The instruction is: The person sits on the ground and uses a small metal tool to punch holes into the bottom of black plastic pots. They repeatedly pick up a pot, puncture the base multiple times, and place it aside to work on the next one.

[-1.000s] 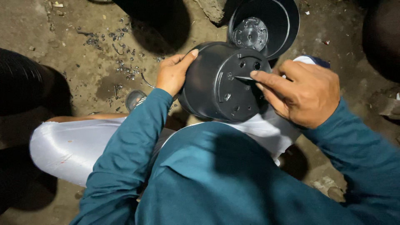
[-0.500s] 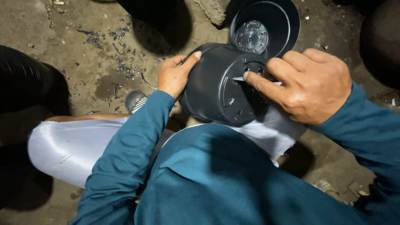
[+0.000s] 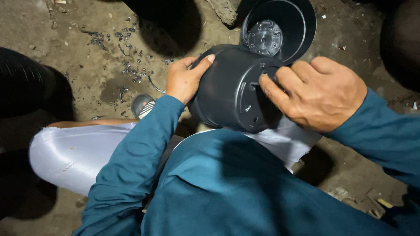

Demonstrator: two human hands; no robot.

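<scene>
since the earlier frames the right hand has been slid further over the base of the black plastic pot, so that more of the bottom is now covered; the small pointed tool seen between its fingertips before can no longer be made out. the pot is held on its side above the lap, base turned toward the camera, with drain holes showing in the bottom. the left hand is cupped on the far side wall, fingers pressed together, thumb laid along the upper curve. the right fingers are bunched and bent down onto the base edge; whether anything is pinched there cannot be told. a second black pot stands open on the dirt floor just behind, touching or nearly so. small dark shavings are scattered on the ground to the left. the pot is judged light, thin-walled and a little flexible, smooth enough to slip; it is best gripped by wall and base rim together, as is being done.
</scene>
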